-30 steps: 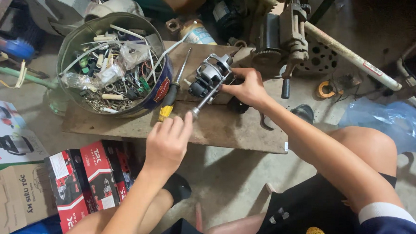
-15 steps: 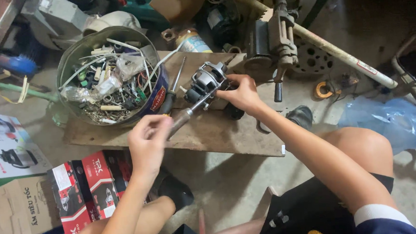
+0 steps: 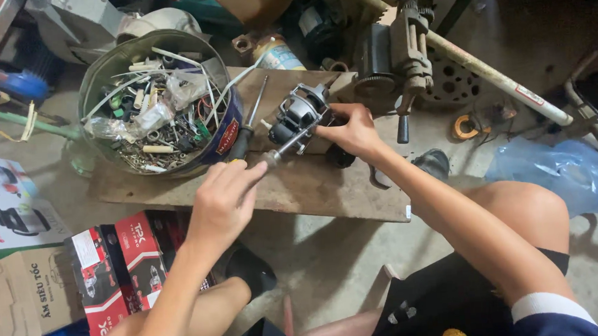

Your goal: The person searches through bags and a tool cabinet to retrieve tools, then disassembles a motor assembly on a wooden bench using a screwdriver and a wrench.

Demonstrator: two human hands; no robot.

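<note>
Two hands at the wooden board's [image 3: 314, 188] middle; right hand [image 3: 355, 131] clasped on small electric motor [image 3: 300, 117]; left hand [image 3: 222, 196] pinching motor's shaft [image 3: 287, 145]; screwdriver [image 3: 248, 126] alongside.

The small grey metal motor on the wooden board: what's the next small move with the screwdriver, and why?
Probably turn the slim metal screwdriver in place, pressing lightly. Its tip sits at the small grey metal motor, the left hand pinches the handle end, and the right hand braces the motor on the wooden board. Whether the tip is seated in a screw cannot be seen.
</note>
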